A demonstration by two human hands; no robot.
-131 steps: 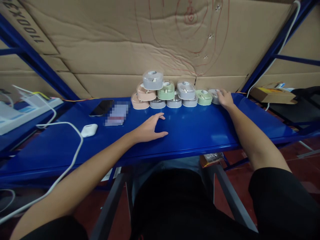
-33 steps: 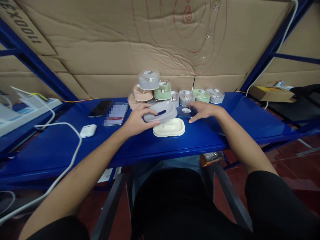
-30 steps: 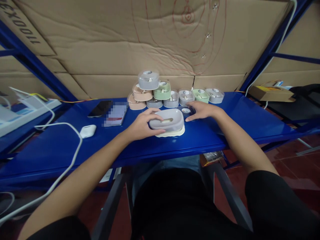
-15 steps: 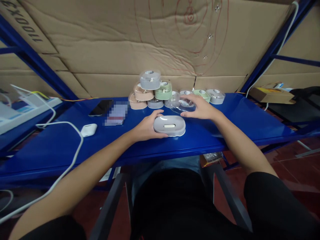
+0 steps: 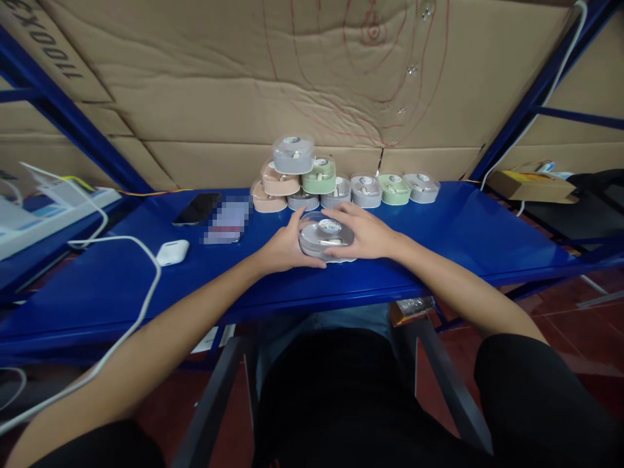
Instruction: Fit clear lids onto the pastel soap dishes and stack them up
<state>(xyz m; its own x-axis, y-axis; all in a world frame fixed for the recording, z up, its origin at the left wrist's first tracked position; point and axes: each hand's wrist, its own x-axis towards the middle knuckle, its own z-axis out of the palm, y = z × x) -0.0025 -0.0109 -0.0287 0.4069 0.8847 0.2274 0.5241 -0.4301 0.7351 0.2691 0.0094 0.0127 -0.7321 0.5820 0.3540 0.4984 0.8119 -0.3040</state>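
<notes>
On the front part of the blue table, a grey oval box (image 5: 336, 258) sits between my hands. Its clear lid (image 5: 316, 237), with a round label on top, lies over the grey base, and a white piece shows through it. I cannot tell whether the lid is fully seated. My left hand (image 5: 286, 246) curls around the left side of the box, thumb and fingers against it. My right hand (image 5: 368, 233) grips the lid from the right. Behind them, similar boxes stand stacked, with a grey one (image 5: 293, 156) on top.
A green box (image 5: 394, 190) and others line the back, along the cardboard wall (image 5: 195, 110). Two phones, one black (image 5: 197, 209) and one lit (image 5: 227, 221), lie left of my hands. A white earbud case (image 5: 173, 253) is near a white cable (image 5: 156, 279).
My right hand has brought the clear lid left and toward me, from behind the grey base onto it. My left hand has stayed at the base's left side.
</notes>
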